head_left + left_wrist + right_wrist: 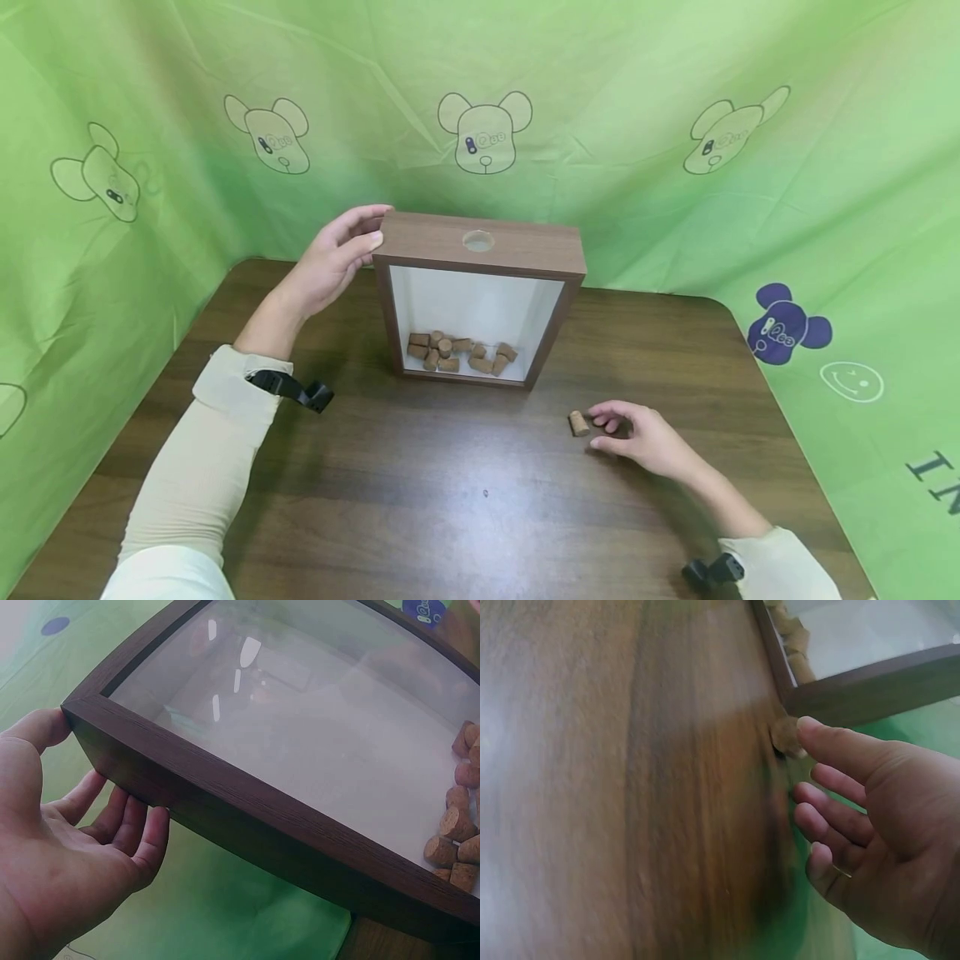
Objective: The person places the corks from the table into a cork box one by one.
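Observation:
A brown wooden shadow box [480,258] with a clear front stands upright, a round hole [478,241] in its top. Behind the front, several corks [446,348] lie heaped at the bottom. My left hand [326,265] holds the box by its upper left corner; in the left wrist view the thumb is at the front edge and the fingers [154,840] reach the back edge. A loose cork [578,423] lies on the table right of the box. Beside it is my right hand [645,437], thumb and fingers apart with nothing between them.
The brown wooden table [360,500] has rounded far corners. A green printed curtain [600,150] hangs close behind the table and along both sides. A tiny ring-like mark [485,493] shows on the tabletop in front of the box.

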Available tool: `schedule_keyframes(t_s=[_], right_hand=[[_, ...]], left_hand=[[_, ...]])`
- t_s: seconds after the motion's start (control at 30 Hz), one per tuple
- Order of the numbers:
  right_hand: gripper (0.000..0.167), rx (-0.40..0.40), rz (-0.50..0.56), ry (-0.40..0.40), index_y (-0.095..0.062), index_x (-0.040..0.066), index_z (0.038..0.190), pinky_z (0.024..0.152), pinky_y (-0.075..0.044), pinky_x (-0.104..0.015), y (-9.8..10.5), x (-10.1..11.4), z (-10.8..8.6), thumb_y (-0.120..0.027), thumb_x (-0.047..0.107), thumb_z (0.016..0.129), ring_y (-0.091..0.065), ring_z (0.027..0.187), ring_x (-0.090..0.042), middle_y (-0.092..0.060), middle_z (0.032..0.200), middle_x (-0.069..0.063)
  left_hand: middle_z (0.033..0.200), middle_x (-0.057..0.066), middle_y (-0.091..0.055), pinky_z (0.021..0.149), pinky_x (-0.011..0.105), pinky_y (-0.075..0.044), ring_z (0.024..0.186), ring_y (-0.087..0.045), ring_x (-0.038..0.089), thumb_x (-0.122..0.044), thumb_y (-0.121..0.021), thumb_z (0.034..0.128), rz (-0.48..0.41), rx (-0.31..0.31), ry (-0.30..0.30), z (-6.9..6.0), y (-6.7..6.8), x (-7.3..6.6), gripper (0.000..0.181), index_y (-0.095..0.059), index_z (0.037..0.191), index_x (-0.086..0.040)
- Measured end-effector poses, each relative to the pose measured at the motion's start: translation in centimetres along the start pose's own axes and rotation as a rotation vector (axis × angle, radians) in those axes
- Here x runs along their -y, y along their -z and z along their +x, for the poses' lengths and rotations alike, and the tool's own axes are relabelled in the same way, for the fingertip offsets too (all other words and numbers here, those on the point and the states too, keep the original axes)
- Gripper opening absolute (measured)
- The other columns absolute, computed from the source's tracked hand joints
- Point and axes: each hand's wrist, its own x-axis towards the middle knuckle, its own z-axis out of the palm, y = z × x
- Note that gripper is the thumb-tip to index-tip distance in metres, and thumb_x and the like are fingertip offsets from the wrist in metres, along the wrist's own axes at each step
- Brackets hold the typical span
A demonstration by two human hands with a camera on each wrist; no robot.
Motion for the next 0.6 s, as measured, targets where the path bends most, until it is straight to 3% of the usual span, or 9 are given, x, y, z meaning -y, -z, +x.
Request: schedule_keyframes(t_s=[0.4,0.6], right_hand=[[0.031,-0.028,-0.050,0.074,-0.074,0.005,0.108,0.070,-0.050,-0.026,-2.3,0.7,1.9,-0.087,0.015,0.081,-0.060,0.080,-0.011,-0.066,0.087,0.006],[0.026,-0.022,-0.088,0.087,-0.075,0.006,0.107,0.069,-0.051,-0.026,-2.6,0.8,2.6,-0.083,0.005,0.083,-0.060,0.079,-0.010,-0.066,0.088,0.007]], left_hand=[[0.146,0.010,-0.041,0.092,0.025,-0.040,0.117,-0.044,0.015,-0.006,-0.047,0.1042,0.011,-0.001,0.001,0.0,0.0,0.0,0.051,-0.036,0.153,0.003],[0.143,0.007,-0.043,0.090,0.025,-0.041,0.114,-0.044,0.014,-0.005,-0.047,0.1039,0.009,-0.004,-0.001,0.1,0.1,0.1,0.051,-0.036,0.153,0.003]])
